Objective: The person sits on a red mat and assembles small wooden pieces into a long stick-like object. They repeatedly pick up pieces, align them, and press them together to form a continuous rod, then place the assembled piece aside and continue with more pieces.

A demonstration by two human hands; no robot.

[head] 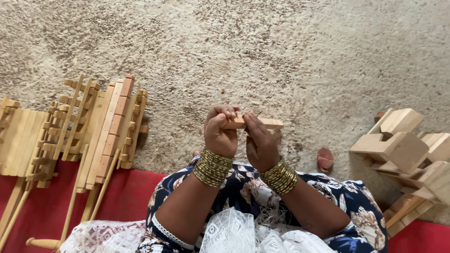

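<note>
Both my hands hold one small flat wooden piece (pixel 269 123) level above my lap, at the middle of the view. My left hand (pixel 220 132) is curled over its left end. My right hand (pixel 258 142) pinches it from below near the middle, so the piece's right end sticks out bare. Stacks of gold bangles ring both wrists. Beneath my arms are a dark blue flowered dress and white lace cloth.
A stack of assembled slatted wooden pieces (pixel 101 129) lies at the left, partly on a red mat (pixel 47 206). Several notched wooden blocks (pixel 398 145) are piled at the right. A small reddish stone (pixel 325 158) rests on the rough sandy floor (pixel 281 51).
</note>
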